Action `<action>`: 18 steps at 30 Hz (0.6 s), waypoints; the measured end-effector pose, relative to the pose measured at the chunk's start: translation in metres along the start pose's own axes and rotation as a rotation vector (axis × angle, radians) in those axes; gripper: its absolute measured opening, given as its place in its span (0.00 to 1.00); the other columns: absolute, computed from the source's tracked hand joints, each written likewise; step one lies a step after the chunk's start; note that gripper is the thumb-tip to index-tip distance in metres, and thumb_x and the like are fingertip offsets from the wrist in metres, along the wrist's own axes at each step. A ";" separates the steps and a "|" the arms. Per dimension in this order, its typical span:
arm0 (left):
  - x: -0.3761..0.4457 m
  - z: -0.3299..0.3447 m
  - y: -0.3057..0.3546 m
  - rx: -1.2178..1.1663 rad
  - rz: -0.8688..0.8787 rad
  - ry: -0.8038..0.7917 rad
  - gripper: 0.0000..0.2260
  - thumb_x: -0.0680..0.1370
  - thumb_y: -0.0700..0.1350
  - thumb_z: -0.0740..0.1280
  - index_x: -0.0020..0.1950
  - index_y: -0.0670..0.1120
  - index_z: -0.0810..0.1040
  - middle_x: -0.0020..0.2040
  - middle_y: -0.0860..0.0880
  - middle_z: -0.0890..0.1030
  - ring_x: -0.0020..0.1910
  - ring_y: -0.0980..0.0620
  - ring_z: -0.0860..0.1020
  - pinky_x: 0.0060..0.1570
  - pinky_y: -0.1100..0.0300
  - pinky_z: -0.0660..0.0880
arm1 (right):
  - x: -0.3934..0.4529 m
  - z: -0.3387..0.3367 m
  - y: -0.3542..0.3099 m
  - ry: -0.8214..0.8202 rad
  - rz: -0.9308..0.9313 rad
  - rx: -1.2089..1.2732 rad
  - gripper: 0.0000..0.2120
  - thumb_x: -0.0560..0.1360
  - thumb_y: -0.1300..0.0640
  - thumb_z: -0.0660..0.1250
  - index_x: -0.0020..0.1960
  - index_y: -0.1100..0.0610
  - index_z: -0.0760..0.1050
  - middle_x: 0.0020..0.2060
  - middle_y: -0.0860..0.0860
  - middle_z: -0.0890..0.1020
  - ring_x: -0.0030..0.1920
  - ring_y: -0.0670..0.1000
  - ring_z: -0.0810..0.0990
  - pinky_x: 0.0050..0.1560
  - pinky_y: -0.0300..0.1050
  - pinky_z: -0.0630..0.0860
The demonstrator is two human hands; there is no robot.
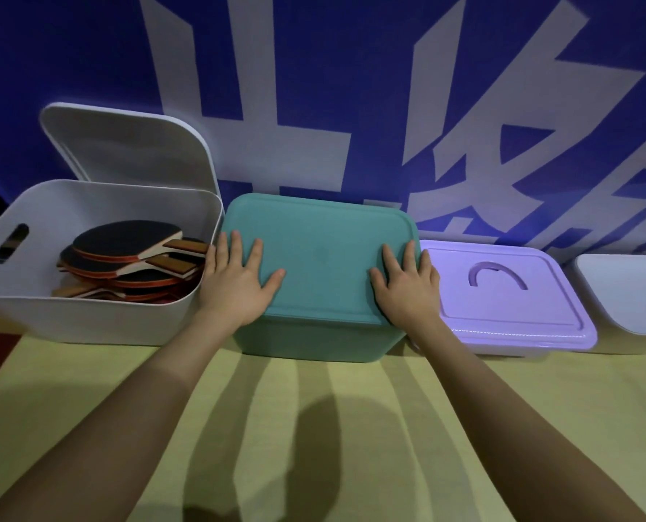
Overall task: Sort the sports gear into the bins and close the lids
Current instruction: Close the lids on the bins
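A teal bin (313,339) stands in the middle with its teal lid (319,254) on top. My left hand (238,280) lies flat on the lid's left side, fingers spread. My right hand (404,284) presses flat on its right side. To the left, an open white bin (87,318) holds several table tennis paddles (133,258). Its white lid (125,145) leans upright against the wall behind it. On the right sits a purple-lidded bin (509,295), its lid on.
A white bin (630,299) with its lid on stands at the far right edge. All bins line up against a blue banner (351,88) with large white characters. A yellow cloth (313,427) covers the table in front.
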State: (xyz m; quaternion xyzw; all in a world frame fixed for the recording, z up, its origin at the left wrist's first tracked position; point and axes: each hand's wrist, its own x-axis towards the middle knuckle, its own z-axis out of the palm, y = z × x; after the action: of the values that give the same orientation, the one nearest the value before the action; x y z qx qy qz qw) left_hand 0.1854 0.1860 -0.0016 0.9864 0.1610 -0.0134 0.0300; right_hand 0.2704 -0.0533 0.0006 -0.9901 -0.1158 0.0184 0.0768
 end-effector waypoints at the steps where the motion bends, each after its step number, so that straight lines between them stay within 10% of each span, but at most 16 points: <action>1: 0.001 0.000 -0.001 0.002 0.009 -0.003 0.33 0.77 0.66 0.40 0.77 0.49 0.43 0.77 0.40 0.42 0.75 0.43 0.39 0.73 0.49 0.38 | 0.000 0.001 0.000 -0.002 -0.007 0.005 0.27 0.80 0.41 0.46 0.77 0.48 0.49 0.77 0.57 0.47 0.75 0.60 0.44 0.73 0.55 0.45; 13: 0.012 -0.015 -0.006 0.123 0.088 0.087 0.34 0.75 0.69 0.45 0.72 0.49 0.64 0.68 0.38 0.68 0.67 0.39 0.65 0.62 0.50 0.66 | 0.013 -0.008 -0.003 0.072 -0.064 -0.203 0.31 0.76 0.34 0.47 0.74 0.48 0.58 0.67 0.59 0.67 0.66 0.62 0.64 0.65 0.56 0.58; 18: 0.029 -0.012 -0.003 0.089 0.131 0.069 0.33 0.75 0.69 0.46 0.76 0.54 0.55 0.76 0.43 0.55 0.74 0.37 0.53 0.71 0.45 0.51 | 0.026 -0.011 -0.005 0.033 -0.056 -0.133 0.31 0.76 0.32 0.48 0.75 0.45 0.56 0.74 0.57 0.58 0.71 0.63 0.56 0.69 0.58 0.53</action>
State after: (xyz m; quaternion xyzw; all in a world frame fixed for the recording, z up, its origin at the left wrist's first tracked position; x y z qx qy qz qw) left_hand 0.2117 0.1984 0.0094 0.9951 0.0961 0.0153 -0.0185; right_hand 0.2953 -0.0438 0.0115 -0.9896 -0.1431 -0.0080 0.0131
